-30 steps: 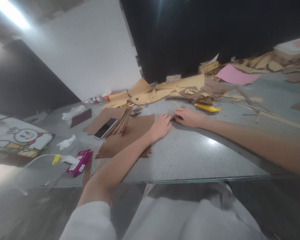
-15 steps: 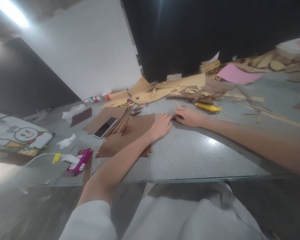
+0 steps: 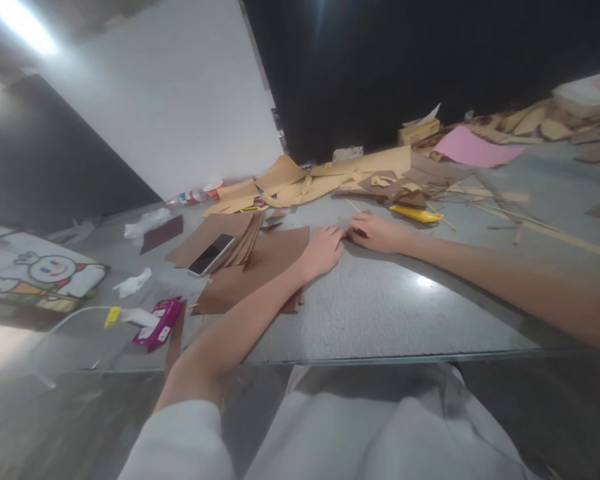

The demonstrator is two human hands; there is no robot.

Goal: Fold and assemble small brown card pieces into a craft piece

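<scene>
Sheets (image 3: 275,250) lie just beside our left hand (image 3: 325,251), partly under our forearm, and that hand is palm down at the table (image 3: 370,307), loosely bent. Our right hand (image 3: 375,233) is half curled, its tips almost meeting the left's, near the yellow tool (image 3: 416,215); we cannot tell whether either grips anything.

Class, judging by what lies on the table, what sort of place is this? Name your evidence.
Probably a craft workroom: stacked brown sheets lie on the table, tan scraps are heaped toward its back, and a yellow tool, perhaps a cutter, lies near the right hand.
</scene>
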